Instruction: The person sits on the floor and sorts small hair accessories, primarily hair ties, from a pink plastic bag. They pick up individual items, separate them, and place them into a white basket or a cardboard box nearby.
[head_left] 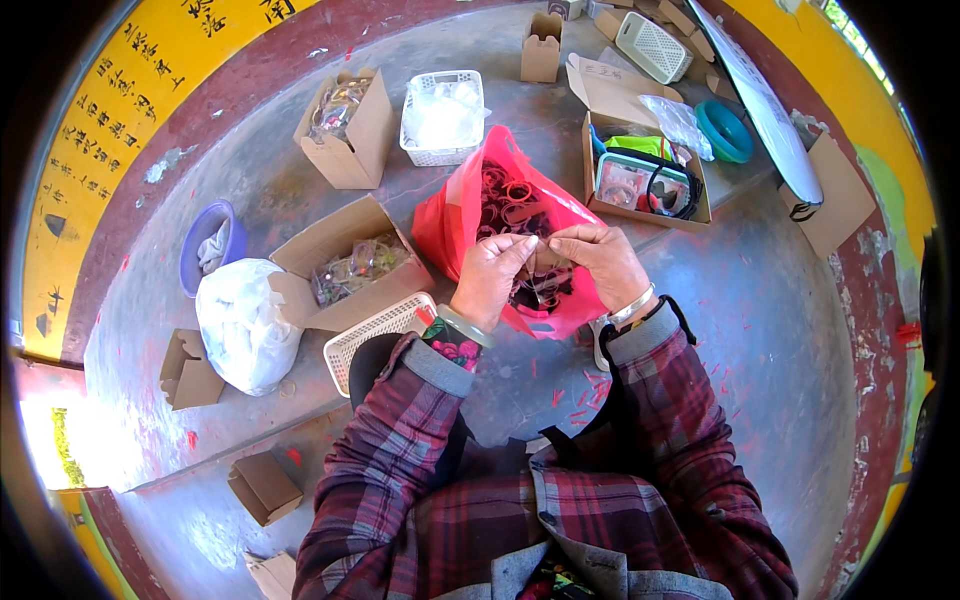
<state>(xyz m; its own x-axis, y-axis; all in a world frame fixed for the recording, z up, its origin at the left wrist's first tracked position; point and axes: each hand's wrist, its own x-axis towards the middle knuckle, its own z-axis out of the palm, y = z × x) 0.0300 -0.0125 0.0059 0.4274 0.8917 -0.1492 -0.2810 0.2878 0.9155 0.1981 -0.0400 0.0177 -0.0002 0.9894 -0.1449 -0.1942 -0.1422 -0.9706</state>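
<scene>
My left hand (490, 282) and my right hand (604, 268) meet above a wide-mouthed red plastic bag (446, 222). On each, thumb and fingertips are pinched together, almost touching the other hand's. Whatever lies in the pinch is too small and thin to make out. Inside the bag is a heap of dark red and black ring-shaped pieces (508, 198), partly hidden behind my hands. A pale bangle circles each wrist.
An open carton of small clear packets (358, 268) and a white basket (372, 338) stand left of the bag. Behind are a tall carton (352, 150) and a white basket (442, 152). A carton with a clear case (640, 182) sits right. Red scraps (580, 402) litter the floor.
</scene>
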